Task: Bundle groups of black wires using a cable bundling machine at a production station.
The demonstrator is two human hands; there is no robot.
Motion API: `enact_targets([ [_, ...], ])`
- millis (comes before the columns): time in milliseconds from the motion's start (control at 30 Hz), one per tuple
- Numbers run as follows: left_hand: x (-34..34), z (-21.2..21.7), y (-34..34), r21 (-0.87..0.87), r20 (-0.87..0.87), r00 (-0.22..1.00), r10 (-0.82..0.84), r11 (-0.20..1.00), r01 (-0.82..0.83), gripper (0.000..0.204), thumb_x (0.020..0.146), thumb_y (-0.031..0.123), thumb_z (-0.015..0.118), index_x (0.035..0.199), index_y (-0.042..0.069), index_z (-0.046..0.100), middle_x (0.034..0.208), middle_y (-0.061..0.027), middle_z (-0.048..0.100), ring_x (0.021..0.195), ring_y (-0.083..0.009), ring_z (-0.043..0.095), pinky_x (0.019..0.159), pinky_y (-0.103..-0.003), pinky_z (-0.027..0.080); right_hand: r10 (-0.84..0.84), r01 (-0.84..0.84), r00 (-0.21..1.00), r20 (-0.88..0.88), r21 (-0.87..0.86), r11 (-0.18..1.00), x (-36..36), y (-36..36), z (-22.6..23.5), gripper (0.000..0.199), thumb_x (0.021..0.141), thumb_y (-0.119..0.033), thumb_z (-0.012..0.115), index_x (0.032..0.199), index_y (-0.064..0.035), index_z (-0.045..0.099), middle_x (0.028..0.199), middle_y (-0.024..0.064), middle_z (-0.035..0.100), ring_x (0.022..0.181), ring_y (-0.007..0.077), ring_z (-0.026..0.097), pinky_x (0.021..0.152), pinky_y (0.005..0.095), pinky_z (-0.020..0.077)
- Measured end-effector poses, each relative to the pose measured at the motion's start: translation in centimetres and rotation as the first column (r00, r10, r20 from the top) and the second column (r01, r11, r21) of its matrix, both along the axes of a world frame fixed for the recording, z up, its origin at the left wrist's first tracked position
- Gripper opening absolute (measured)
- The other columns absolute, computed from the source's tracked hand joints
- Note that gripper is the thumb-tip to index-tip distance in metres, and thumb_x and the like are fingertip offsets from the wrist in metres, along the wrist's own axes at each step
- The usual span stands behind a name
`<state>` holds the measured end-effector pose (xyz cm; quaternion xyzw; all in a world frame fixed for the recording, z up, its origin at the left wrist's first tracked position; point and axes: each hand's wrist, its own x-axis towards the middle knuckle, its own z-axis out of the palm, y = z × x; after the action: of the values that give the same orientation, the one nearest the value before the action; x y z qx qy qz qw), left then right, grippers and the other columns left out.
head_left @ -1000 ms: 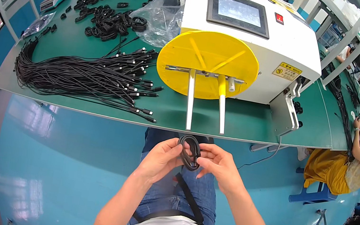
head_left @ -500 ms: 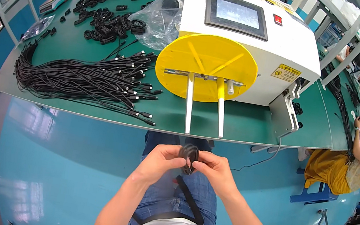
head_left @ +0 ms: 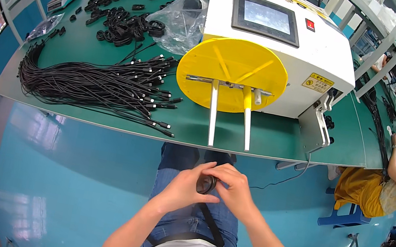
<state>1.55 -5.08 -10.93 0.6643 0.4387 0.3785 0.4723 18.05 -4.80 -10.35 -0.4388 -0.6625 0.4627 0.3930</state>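
Both hands, left [head_left: 185,190] and right [head_left: 235,191], have fingers clamped on a small black cable coil [head_left: 207,184], mid-bundling it. Next it probably needs securing; winder [head_left: 233,74] sits at 12 o'clock.

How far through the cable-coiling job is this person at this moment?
Done: a pile of coiled cables lies at the table's far left. In hand: the left hand and right hand pinch one small black coil over the lap. Left: a large bundle of straight cables lies uncoiled.
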Motion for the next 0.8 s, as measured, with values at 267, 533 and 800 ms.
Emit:
enact_targets([
  [267, -0.8, 0.5, 0.2, -0.059, -0.191, 0.981, -0.019, 0.998, 0.008, 0.029, 0.072, 0.015, 0.075, 0.096, 0.002, 0.064, 0.073, -0.0095, 0.066, 0.065, -0.0195, 0.065, 0.056, -0.029, 0.050, -0.002, -0.026, 0.996, 0.088, 0.311, 0.950, -0.4, -0.7, 0.1, 0.030, 0.073, -0.002, 0.068, 0.102, 0.0019, 0.062, 0.101, 0.0132, 0.064, 0.086, 0.0251, 0.062, 0.075, 0.0311, 0.0499],
  [533, -1.8, 0.7, 1.3, -0.391, -0.258, 0.925, -0.277, 0.906, 0.163, 0.028, 0.068, 0.006, 0.074, 0.094, -0.001, 0.066, 0.074, -0.0095, 0.063, 0.066, -0.0130, 0.062, 0.057, -0.025, 0.050, -0.001, -0.012, 0.996, 0.086, 0.156, 0.988, -0.8, -1.4, -1.5, 0.028, 0.074, -0.003, 0.069, 0.102, 0.0016, 0.062, 0.096, 0.0102, 0.063, 0.083, 0.0219, 0.063, 0.075, 0.0303, 0.0506],
  [800, -3.5, 2.9, 1.1, -0.044, 0.059, 0.995, 0.076, 0.996, -0.073, 0.046, 0.065, -0.005, 0.075, 0.109, -0.001, 0.062, 0.105, -0.0114, 0.056, 0.088, -0.0142, 0.060, 0.071, -0.024, 0.054, -0.335, 0.102, 0.777, -0.533, -0.418, 0.903, -0.8, 0.4, 0.2, 0.027, 0.080, 0.005, 0.059, 0.107, 0.0034, 0.058, 0.099, 0.0088, 0.059, 0.089, 0.0171, 0.059, 0.075, 0.0315, 0.0531],
])
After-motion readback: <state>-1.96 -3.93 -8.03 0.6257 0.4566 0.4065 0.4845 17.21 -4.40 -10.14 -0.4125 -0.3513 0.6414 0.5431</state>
